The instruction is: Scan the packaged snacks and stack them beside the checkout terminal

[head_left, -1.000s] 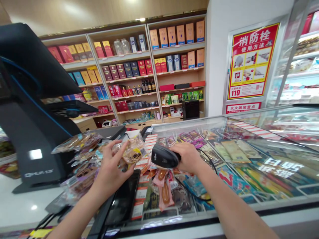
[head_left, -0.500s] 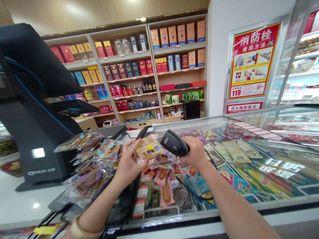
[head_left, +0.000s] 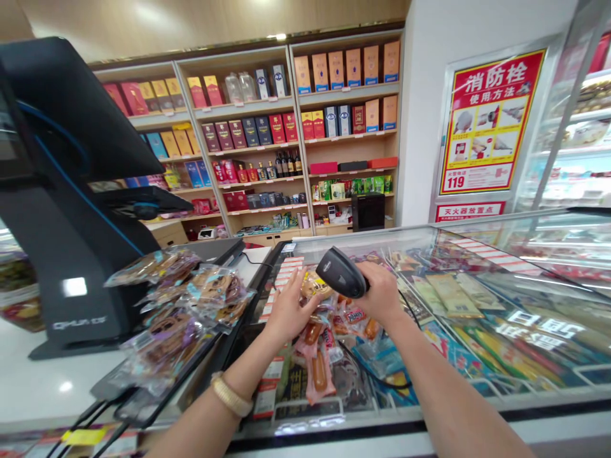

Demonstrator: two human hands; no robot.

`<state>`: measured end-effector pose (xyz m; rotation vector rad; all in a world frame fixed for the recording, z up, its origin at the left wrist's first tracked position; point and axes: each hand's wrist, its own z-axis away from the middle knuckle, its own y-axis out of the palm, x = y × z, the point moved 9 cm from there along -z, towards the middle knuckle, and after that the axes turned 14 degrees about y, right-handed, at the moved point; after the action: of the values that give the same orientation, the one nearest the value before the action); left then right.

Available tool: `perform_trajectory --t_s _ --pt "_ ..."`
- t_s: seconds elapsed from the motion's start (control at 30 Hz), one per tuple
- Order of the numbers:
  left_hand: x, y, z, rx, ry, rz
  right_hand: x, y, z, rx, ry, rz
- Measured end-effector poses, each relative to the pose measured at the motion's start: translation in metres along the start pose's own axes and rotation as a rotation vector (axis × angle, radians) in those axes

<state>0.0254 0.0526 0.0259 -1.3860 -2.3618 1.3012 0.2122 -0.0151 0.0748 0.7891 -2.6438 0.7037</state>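
Note:
My right hand (head_left: 379,289) is closed around a black handheld barcode scanner (head_left: 341,273), its head tilted toward the left. Close below the scanner, a clear packet with a yellow label (head_left: 315,284) lies on other packets above the freezer's glass. My left hand (head_left: 289,308) is at this packet's left edge, fingers stretched and thumb spread apart. Part of the packet is hidden by the hand and the scanner. Sausage packs (head_left: 319,369) lie just in front. To the left, a heap of clear snack packets (head_left: 176,318) covers the counter beside the till.
A black till (head_left: 71,191) towers at the left. The scanner's cable (head_left: 389,383) loops across the goods. Wrapped ice pops (head_left: 451,296) show through the freezer's glass at the right. Shelves of boxed bottles (head_left: 255,133) line the back wall.
My left hand has moved right with the yellow-labelled packet, uncovering red-and-white price strips, and its fingers have spread. The scanner has shifted slightly right.

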Motion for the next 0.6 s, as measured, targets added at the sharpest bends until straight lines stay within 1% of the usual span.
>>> perform_trajectory --t_s 0.07,0.13,0.23,0.3,0.33,0.37,0.43,0.47,0.53,0.6 --pt "-0.002 -0.016 0.010 -0.042 0.003 -0.047 0.000 0.000 0.000 0.001 0.003 -0.006" --pt "-0.006 -0.042 0.025 -0.109 0.030 -0.112 0.000 0.000 0.000 0.006 -0.001 -0.012" --pt "-0.008 -0.091 0.052 -0.218 0.071 -0.298 0.002 0.003 0.001 0.026 -0.020 -0.005" --pt "-0.003 -0.126 0.069 -0.252 0.028 -0.467 0.002 0.006 0.003 0.044 -0.023 0.005" --pt "0.003 -0.144 0.078 -0.258 -0.027 -0.563 0.002 0.007 0.003 0.052 -0.022 0.008" --pt "0.011 -0.161 0.087 -0.246 -0.093 -0.659 0.002 0.009 0.004 0.058 -0.021 0.009" --pt "0.030 -0.189 0.104 -0.182 -0.253 -0.844 0.001 0.010 0.005 0.062 -0.019 0.012" --pt "0.041 -0.199 0.113 -0.125 -0.331 -0.899 0.001 0.011 0.005 0.058 -0.023 0.015" --pt "0.063 -0.210 0.128 -0.011 -0.440 -0.908 0.002 0.011 0.006 0.050 -0.033 0.027" --pt "0.078 -0.210 0.139 0.073 -0.458 -0.854 0.004 0.011 0.007 0.049 -0.048 0.040"
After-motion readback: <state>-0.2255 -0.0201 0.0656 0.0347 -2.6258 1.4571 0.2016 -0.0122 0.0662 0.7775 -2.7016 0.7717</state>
